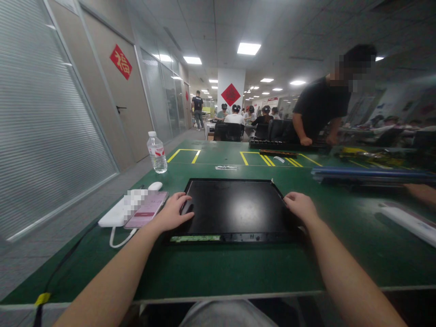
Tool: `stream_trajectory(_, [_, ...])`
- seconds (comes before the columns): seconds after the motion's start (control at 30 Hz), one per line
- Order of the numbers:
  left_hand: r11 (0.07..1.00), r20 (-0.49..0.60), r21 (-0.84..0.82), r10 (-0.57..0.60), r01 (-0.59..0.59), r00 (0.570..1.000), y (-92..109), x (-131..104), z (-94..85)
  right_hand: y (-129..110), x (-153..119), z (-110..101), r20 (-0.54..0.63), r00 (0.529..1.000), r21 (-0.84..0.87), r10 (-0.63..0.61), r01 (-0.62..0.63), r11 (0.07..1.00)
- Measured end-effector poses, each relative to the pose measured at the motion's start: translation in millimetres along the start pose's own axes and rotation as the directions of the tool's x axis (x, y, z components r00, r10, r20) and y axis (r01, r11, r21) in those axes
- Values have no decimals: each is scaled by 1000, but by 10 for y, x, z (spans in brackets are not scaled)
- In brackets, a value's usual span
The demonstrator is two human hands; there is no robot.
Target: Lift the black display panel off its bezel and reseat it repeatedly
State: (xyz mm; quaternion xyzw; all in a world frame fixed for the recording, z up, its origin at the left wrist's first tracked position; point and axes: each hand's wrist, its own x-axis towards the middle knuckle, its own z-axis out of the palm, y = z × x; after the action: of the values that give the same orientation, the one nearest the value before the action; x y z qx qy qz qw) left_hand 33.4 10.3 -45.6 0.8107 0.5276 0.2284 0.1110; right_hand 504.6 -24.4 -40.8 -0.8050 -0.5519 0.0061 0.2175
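Observation:
A dark LCD screen panel point(235, 206) lies on the green tabletop in front of me, its glossy face up and reflecting a light. Along its near edge runs a black border with an exposed green circuit strip point(195, 238). My left hand point(175, 211) holds the panel's left edge, with thumb and fingers over the border. At the opposite side, my right hand point(301, 206) grips the right edge; its fingertips are partly hidden. Left of my left hand are a phone point(148, 211), a white power bank point(117, 213) with a white cable, and a small white rounded case point(155, 186).
A water bottle point(157, 153) stands at the far left. Yellow tape lines point(250, 158) mark the green table point(225, 272). Stacked blue-edged panels point(371, 175) and a white bar point(410, 222) lie at right. A person in black point(320, 104) leans over the far side; another hand point(422, 193) shows at right.

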Motion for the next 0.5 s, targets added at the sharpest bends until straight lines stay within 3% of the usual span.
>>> stream_trajectory(0.23, [984, 117, -58, 172, -166, 978, 38, -42, -117, -90, -43, -26, -14, 996, 21, -90, 90, 996])
stream_trajectory(0.5, [973, 226, -144, 212, -182, 951, 77, -73, -156, -55, -17, 62, 129, 978, 86, -164, 154, 984])
